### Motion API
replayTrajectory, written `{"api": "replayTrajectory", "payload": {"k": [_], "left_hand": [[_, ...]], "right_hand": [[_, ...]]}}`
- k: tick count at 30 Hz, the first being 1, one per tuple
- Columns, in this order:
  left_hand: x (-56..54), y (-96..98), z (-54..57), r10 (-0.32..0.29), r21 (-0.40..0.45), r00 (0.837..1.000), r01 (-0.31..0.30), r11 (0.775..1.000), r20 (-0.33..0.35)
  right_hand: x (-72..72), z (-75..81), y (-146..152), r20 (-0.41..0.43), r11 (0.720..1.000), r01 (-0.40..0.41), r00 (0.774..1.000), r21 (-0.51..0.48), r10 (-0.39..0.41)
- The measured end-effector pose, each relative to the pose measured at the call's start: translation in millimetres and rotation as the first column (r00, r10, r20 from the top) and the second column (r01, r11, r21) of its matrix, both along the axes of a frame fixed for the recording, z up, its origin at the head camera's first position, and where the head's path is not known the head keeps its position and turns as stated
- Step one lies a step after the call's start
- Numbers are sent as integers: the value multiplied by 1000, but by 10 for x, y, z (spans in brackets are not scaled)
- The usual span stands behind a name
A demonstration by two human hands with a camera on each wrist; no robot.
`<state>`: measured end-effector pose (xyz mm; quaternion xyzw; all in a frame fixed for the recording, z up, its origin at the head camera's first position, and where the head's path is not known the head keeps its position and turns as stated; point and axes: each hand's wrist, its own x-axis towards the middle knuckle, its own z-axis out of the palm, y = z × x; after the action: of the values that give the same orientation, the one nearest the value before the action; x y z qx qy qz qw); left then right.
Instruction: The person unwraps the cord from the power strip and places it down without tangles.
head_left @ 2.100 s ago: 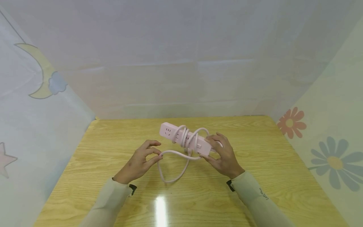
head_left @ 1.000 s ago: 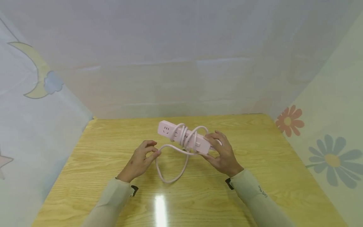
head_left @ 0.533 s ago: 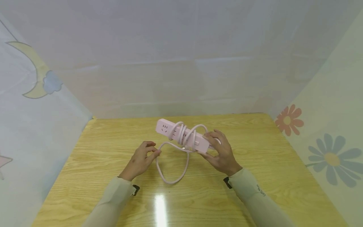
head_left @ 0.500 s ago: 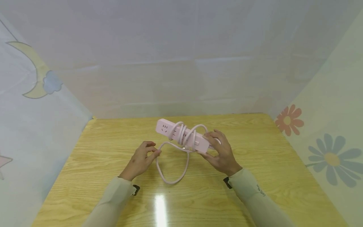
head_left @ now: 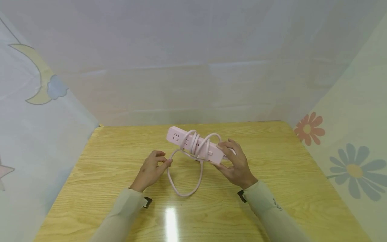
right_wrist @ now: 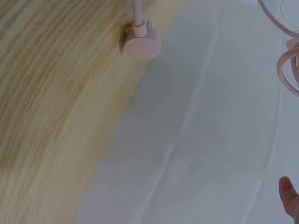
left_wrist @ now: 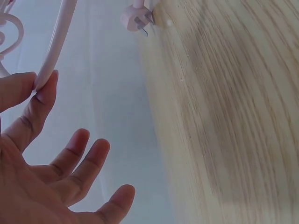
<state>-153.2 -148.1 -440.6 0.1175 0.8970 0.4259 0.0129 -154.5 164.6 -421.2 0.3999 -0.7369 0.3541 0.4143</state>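
Head view: a person's two hands, apart from each other, work at one pink power strip [head_left: 188, 141] at the centre of the frame. The strip slants from upper left to lower right, its slotted face visible and a small switch [head_left: 210, 153] near its right end. A pink cord [head_left: 185, 196] winds around its middle in several turns; a slack loop droops below, toward the lower centre. The right hand [head_left: 237, 166], right of centre, grips the strip's right end between thumb and fingers. The left hand [head_left: 149, 171], left of centre, pinches the cord between thumb and index finger; in the left wrist view its other three fingers are spread away from the cord. The cord's plug [left_wrist: 132, 17] appears at the top of both wrist views, near the wooden table [head_left: 121, 144]; whether it touches the wood cannot be told. Pale sleeves [head_left: 266, 201] enter from the lower edge. The surrounding sheet bears a moon [head_left: 44, 72] at upper left and a blue-grey flower [head_left: 354, 170] at lower right.
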Motion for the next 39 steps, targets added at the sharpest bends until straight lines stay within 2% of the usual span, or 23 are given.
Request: {"api": "replayTrajectory", "payload": {"k": [12,39], "left_hand": [[-16,36,10,48,-25,999,-47,999,22],[-96,43,-8,99,-43,993,-97,994,66]], "right_hand": [[8,-23,3,1,1000,15,1000,-15,-15],[34,10,-27,8,1000,-8,1000,-15,8]]}}
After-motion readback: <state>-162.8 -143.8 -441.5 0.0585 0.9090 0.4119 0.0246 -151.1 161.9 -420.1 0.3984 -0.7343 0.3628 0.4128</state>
